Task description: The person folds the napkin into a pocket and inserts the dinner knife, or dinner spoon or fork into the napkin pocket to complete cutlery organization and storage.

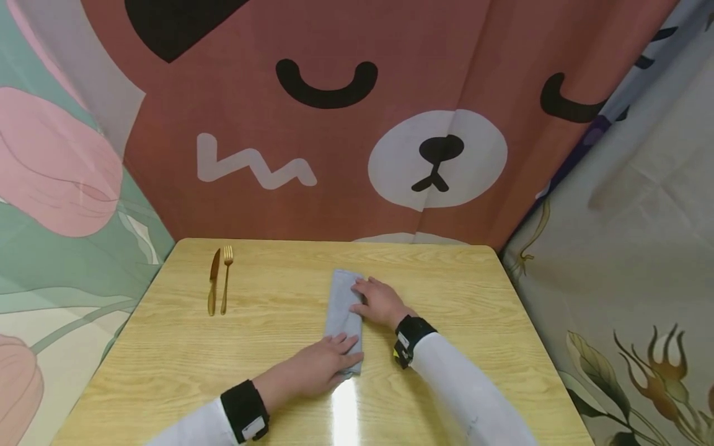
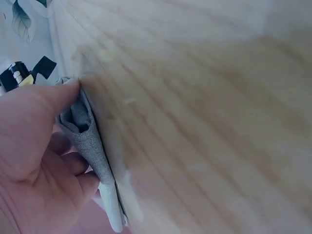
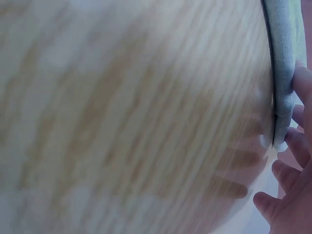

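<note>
A grey-blue cloth (image 1: 338,310), folded into a long narrow strip, lies flat on the table right of its middle. My left hand (image 1: 320,367) rests on the strip's near end with spread fingers. The left wrist view shows the thumb against the open layers of the folded cloth (image 2: 90,141). At the far end, my right hand (image 1: 382,303) touches the strip's right edge with its fingertips. In the right wrist view, some fingers of that hand (image 3: 295,180) meet the rolled edge of the cloth (image 3: 282,58), and others stand off it.
A gold knife (image 1: 214,282) and a gold fork (image 1: 226,280) lie side by side at the table's far left. The wooden table (image 1: 446,272) backs onto a printed curtain (image 1: 334,210), with more patterned cloth hanging at both sides.
</note>
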`<state>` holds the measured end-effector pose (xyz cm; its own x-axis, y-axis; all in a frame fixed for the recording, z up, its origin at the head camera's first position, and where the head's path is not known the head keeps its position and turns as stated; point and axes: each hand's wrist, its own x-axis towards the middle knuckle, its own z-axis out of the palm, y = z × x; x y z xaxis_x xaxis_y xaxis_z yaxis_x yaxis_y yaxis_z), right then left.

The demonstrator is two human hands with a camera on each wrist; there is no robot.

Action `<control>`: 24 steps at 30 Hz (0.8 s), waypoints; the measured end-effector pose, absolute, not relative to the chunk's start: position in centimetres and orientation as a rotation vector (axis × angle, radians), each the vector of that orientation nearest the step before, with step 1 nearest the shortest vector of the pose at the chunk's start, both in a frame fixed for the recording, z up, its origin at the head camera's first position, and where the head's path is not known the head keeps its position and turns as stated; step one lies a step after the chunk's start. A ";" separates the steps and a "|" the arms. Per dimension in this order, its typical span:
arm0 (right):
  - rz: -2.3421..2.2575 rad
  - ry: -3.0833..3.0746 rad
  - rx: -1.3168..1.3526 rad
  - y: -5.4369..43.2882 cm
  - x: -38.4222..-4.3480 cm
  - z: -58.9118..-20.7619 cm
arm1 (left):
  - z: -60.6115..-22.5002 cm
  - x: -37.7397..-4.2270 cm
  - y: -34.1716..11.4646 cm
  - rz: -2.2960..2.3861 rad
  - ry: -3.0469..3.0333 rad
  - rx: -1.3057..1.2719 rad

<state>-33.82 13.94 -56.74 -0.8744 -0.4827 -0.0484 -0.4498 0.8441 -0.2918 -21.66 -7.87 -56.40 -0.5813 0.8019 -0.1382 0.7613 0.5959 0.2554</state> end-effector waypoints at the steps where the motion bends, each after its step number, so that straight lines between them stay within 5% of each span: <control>1: -0.425 2.894 -0.747 13.9 -33.7 -56.8 | -56.4 -21.6 -7.9 0.240 2.589 1.291; 24: -0.188 2.660 -1.070 13.0 -26.4 -54.8 | -57.3 -21.0 -7.1 0.115 2.812 1.482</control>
<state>-26.38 12.96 -54.82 -0.6919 -0.6943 -0.1979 -0.6596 0.7194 -0.2175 -20.96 -7.06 -57.25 -0.5651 0.8222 0.0680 0.8250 0.5633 0.0458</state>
